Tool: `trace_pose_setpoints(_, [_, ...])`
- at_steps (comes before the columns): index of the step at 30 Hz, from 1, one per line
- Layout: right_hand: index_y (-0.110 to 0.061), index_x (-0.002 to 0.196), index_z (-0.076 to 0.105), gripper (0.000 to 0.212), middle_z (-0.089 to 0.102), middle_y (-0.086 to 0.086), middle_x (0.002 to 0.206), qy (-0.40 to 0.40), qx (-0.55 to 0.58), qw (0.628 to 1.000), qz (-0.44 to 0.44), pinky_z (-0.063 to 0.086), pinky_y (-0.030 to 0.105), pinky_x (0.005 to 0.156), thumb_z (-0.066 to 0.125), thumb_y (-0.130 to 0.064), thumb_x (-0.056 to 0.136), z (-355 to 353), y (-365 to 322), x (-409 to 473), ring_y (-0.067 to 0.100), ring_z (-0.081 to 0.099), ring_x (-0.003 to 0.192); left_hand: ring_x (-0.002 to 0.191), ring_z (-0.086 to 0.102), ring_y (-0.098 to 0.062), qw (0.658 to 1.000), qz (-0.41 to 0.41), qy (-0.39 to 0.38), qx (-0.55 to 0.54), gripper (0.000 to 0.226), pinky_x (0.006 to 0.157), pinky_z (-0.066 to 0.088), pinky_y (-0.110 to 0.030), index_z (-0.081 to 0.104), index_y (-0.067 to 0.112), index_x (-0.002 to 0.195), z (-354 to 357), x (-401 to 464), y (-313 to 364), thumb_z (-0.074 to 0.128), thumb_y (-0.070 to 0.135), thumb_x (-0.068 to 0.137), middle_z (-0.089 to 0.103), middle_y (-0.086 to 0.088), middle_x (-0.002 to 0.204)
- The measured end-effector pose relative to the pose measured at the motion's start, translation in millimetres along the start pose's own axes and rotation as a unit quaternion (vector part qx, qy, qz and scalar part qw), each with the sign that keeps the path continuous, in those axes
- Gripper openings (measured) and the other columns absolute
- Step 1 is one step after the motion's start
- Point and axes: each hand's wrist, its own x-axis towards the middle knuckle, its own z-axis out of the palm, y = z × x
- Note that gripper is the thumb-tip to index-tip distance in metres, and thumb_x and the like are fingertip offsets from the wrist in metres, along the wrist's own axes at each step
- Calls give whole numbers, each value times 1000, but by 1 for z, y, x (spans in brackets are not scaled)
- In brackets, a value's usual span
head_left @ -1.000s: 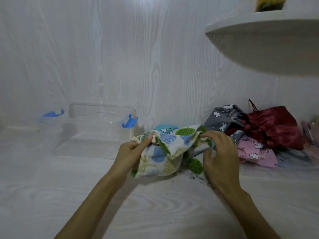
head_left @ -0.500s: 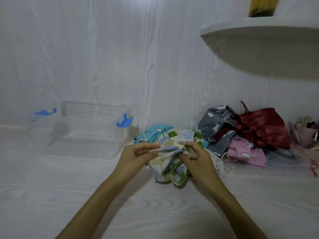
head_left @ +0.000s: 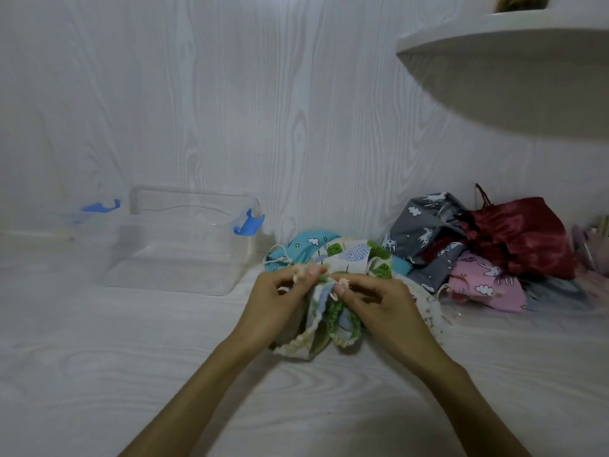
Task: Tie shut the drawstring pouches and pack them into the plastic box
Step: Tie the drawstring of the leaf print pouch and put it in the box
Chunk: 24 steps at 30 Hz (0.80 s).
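A cream pouch printed with green and blue trees (head_left: 349, 260) lies bunched on the white table in front of me. My left hand (head_left: 276, 303) pinches one cream drawstring end at the pouch's gathered mouth. My right hand (head_left: 379, 306) pinches the other drawstring end just beside it. The clear plastic box (head_left: 184, 245) with blue clips stands open at the back left, nothing visible inside. Behind the held pouch lies a light blue cloud-print pouch (head_left: 304, 245). A pile at the right holds a grey pouch (head_left: 425, 225), a dark red satin pouch (head_left: 524, 235) and a pink pouch (head_left: 484, 282).
The wood-grain wall rises right behind the box and the pile. A white rounded shelf (head_left: 514, 57) juts out at the upper right above the pile. A lace-edged cloth (head_left: 428, 305) lies under my right hand. Pinkish items sit at the far right edge.
My hands drew together from the pouch's two sides to its gathered mouth, cinching it, and now each pinches a drawstring end. The view has shifted slightly left.
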Motion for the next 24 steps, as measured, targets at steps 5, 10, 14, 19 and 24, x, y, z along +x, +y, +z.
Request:
trace_pose_setpoints(5, [-22,83,76,8,74,-11,83,129,24,990,-40,54,14,67,72,-19,76,-11,-1,5,3,69,78,74,69,-1,998,-9,58,-13,31,65,51,-13,75,25,85,-7,3,-5,49,37,95,75,8,76])
trace_pose_setpoints(10, [-14,81,63,13,67,-5,72,254,47,966,19,46,13,53,62,-24,89,-31,5,11,-2,59,59,59,59,-21,946,-3,250,208,51,55,37,-31,62,9,64,-34,14,-17,44,45,96,62,-6,58])
trace_pose_setpoints(14, [-2,90,56,15,69,8,77,219,95,966,102,50,20,48,55,-17,93,-54,9,13,7,62,51,71,64,-25,928,-40,237,285,49,63,43,-33,67,15,72,-52,16,-20,39,46,97,67,1,67])
trace_pose_setpoints(19, [-3,93,61,20,72,5,83,212,224,940,145,54,14,58,52,-21,95,-77,0,14,9,70,74,72,67,-16,968,-29,205,139,38,66,54,-33,71,20,81,-48,26,-4,43,40,98,71,0,75])
trace_pose_setpoints(24, [-12,81,60,20,67,-6,62,243,387,877,147,36,11,35,49,-19,96,-91,-18,18,0,53,44,63,60,-14,962,-25,203,183,40,52,43,-25,68,19,78,-31,27,13,41,38,99,66,2,68])
